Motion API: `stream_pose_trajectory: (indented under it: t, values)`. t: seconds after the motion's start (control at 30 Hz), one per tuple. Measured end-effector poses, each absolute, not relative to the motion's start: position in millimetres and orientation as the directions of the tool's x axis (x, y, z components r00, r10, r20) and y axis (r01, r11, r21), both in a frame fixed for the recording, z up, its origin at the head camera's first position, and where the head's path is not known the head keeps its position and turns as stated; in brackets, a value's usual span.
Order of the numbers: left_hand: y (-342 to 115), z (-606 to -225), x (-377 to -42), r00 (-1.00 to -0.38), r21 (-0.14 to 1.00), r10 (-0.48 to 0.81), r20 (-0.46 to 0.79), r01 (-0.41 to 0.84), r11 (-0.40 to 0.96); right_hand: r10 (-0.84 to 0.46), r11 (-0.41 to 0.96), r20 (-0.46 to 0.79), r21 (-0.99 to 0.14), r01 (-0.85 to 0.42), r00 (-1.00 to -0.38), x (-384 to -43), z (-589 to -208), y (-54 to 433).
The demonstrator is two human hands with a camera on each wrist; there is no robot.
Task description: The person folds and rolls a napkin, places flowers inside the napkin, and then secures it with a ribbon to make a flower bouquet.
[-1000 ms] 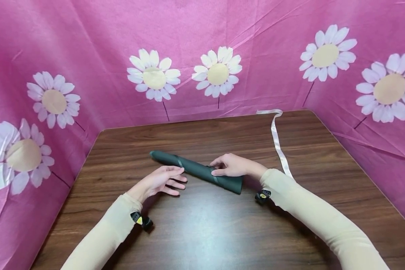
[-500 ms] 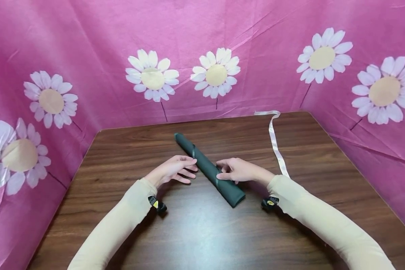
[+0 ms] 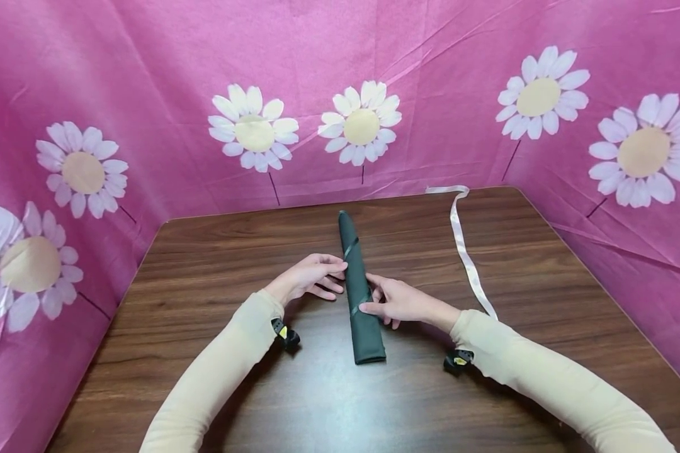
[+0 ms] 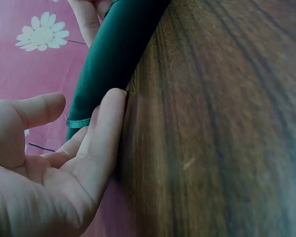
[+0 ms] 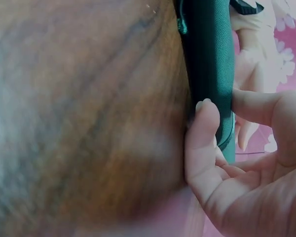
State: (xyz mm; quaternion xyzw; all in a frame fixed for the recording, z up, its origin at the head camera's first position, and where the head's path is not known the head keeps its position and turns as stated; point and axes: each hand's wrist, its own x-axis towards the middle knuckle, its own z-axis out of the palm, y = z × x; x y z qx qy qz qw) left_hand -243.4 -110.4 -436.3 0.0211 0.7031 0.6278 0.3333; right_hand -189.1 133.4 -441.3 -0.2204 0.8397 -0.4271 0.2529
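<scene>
Head view: a dark-green rolled cloth bundle is laid between 2 hands, its long axis directed toward the brown wood-grain table's far edge. The nearer half appears pinched by the right hand; the left hand's fingers are spread beside the farther half.

Before you lies a brown wood-grained table with rounded far corners. On your right you see a narrow, glossy white ribbon, bent near the far edge. Pink cloth printed with white, yellow-centred daisies hangs around three sides.
</scene>
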Motion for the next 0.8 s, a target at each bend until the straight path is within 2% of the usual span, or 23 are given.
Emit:
stream_pose_trajectory:
  t: [0.27, 0.8]
  values:
    - [-107.1, -445.6, -246.3, -0.806, 0.903, 0.409, -0.428, -0.375, 0.208, -0.578, 0.535, -0.253, -0.835, -0.126, -0.776, -188.6, -441.3, 131.1]
    - [-109.3, -452.2, -242.2, -0.825, 0.908, 0.383, -0.416, -0.357, 0.216, -0.528, 0.624, -0.278, -0.768, -0.144, -0.802, -193.1, -440.7, 118.2]
